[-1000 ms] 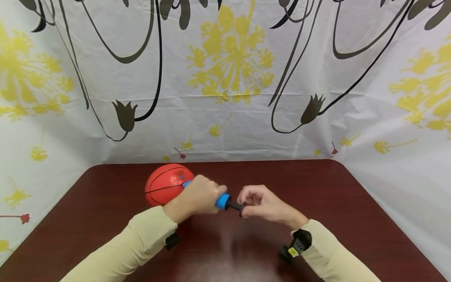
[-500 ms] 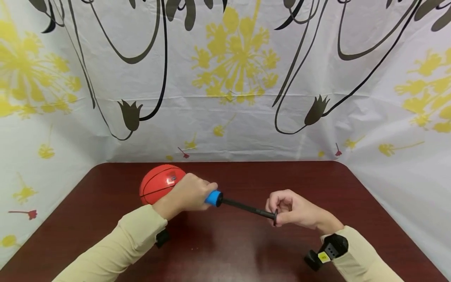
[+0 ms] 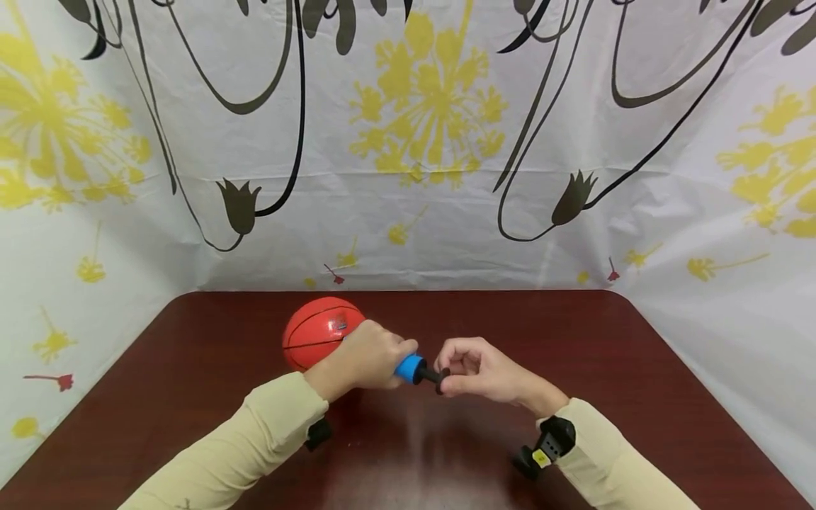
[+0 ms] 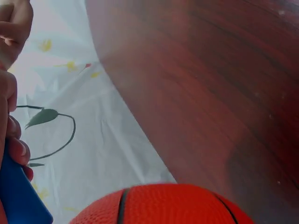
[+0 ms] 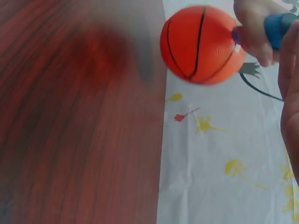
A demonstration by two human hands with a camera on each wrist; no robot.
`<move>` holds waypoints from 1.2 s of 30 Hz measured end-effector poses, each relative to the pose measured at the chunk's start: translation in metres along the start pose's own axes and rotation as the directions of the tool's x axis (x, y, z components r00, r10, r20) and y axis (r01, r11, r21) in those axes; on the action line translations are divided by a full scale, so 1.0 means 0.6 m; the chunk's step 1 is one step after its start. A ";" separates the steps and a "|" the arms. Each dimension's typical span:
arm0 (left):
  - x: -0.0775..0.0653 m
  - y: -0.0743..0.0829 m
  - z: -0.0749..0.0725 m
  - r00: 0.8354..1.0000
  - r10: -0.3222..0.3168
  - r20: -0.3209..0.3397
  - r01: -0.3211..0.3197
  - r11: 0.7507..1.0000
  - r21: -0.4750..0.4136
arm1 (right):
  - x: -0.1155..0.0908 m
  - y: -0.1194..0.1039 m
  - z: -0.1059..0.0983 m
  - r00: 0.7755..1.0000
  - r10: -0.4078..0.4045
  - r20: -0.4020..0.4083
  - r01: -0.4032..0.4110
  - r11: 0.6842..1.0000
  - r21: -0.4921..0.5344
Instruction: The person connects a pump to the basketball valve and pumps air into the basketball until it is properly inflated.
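Observation:
A blue hand pump (image 3: 410, 368) lies slantwise across the middle of the head view, its barrel gripped by my left hand (image 3: 370, 355). My right hand (image 3: 481, 372) holds the black handle (image 3: 442, 380) at the pump's other end between thumb and fingers, and only a short length of rod shows. Beyond the left hand, at the barrel's far end, is a red basketball (image 3: 319, 333) with black lines. Fingers curl around the blue barrel (image 4: 21, 191) in the left wrist view. From the right wrist, the ball (image 5: 201, 46) appears raised off the table, with the pump's tip at its side.
The dark red-brown table (image 3: 408, 453) extends beneath both hands. Behind it and at both sides hangs a white sheet (image 3: 408, 234) printed with yellow flowers and dark stems. Each wrist carries a small black camera, such as the right one (image 3: 556, 438).
Half a second ago my right hand had drawn the rod far out to the right. It has since come back left and pushed the rod in, while ball and left hand shifted slightly right.

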State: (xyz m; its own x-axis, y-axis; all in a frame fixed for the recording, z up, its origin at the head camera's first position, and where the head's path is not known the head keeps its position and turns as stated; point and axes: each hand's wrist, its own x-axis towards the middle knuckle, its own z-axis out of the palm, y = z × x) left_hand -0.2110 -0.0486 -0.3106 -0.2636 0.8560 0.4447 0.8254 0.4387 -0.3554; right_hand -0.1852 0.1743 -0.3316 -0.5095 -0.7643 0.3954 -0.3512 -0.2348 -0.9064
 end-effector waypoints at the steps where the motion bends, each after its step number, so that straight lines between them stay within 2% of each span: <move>1: -0.003 -0.003 0.001 1.000 0.007 0.006 -0.007 1.000 0.000 | -0.006 -0.003 -0.002 1.000 0.001 0.004 -0.001 1.000 0.011; 3: -0.008 -0.010 0.000 1.000 0.010 0.000 -0.010 1.000 0.002 | -0.019 -0.009 -0.009 1.000 -0.019 0.021 0.018 0.999 0.049; 8: -0.022 -0.030 -0.011 1.000 -0.021 0.000 0.021 1.000 0.015 | -0.050 -0.026 -0.031 0.985 -0.136 0.105 0.120 0.982 0.145; 11: -0.020 -0.030 -0.014 0.999 -0.048 0.018 0.047 0.999 0.028 | -0.053 -0.023 -0.035 0.979 -0.171 0.110 0.154 0.976 0.152; 14: -0.007 -0.019 -0.017 0.997 -0.062 0.038 0.061 0.998 0.030 | -0.039 -0.011 -0.032 0.983 -0.173 0.062 0.167 0.982 0.092; 18: 0.013 -0.002 -0.016 0.997 -0.059 0.056 0.057 0.998 0.036 | -0.009 0.011 -0.018 0.995 -0.099 -0.032 0.099 0.995 0.007; 21: 0.016 0.006 -0.009 0.994 -0.044 0.104 0.040 0.998 0.041 | -0.002 0.021 -0.008 0.998 -0.034 -0.049 0.035 0.999 0.014; 24: 0.013 0.007 -0.005 0.989 -0.015 0.144 0.012 1.000 0.021 | -0.012 0.022 -0.005 1.000 -0.009 -0.029 0.011 0.998 0.063; 28: 0.007 -0.001 -0.010 0.992 -0.009 0.124 0.010 1.000 -0.009 | -0.036 0.008 -0.015 0.999 -0.051 0.019 0.047 0.986 0.159; 32: -0.009 -0.013 -0.016 0.993 -0.052 0.108 0.056 0.998 -0.025 | -0.064 -0.005 -0.034 0.985 -0.145 0.089 0.122 0.967 0.224; 36: -0.017 -0.011 -0.014 0.988 -0.094 0.123 0.099 0.995 -0.033 | -0.078 -0.005 -0.039 0.981 -0.166 0.098 0.140 0.963 0.233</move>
State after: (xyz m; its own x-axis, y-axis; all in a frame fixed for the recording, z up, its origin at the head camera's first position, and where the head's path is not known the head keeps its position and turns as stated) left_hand -0.2097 -0.0624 -0.3061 -0.3995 0.8381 0.3716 0.8114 0.5119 -0.2822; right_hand -0.1788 0.2250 -0.3435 -0.3646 -0.7699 0.5238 -0.2265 -0.4723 -0.8519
